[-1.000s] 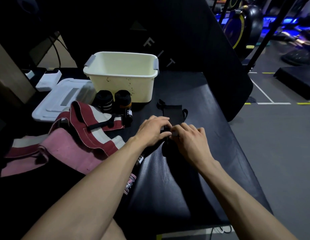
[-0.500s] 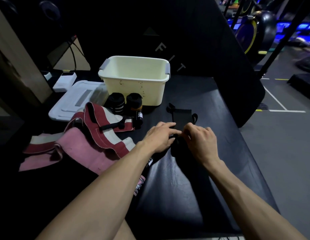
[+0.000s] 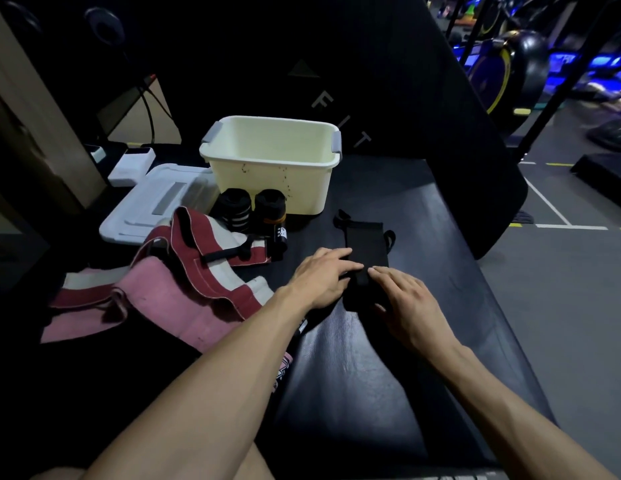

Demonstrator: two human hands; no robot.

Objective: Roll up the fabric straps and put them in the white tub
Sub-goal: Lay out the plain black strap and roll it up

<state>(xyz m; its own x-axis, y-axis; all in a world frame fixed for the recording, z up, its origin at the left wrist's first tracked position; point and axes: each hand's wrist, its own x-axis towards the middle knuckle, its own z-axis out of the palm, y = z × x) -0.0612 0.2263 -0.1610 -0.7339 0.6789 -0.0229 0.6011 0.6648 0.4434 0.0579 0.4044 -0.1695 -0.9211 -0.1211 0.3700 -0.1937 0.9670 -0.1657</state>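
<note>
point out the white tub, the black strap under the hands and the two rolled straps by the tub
white tub [image 3: 267, 183], head view, front wall
black strap [image 3: 366, 242], head view, flat part beyond the fingers
rolled straps [image 3: 234, 209], head view, top of the left roll

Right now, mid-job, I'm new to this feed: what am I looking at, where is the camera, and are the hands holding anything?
There is no robot here. A person wears one wide-angle camera on the head, looking forward and down, so the two bare arms reaching in from below are theirs. Both hands work on a black fabric strap lying on a dark padded bench. The left hand and the right hand press with fairly straight fingers on the rolled near end; the far end still lies flat. Beyond it stands the white tub, which looks empty. Two rolled black straps stand in front of the tub. To the left lie red, white and pink bands and a white lid.
</note>
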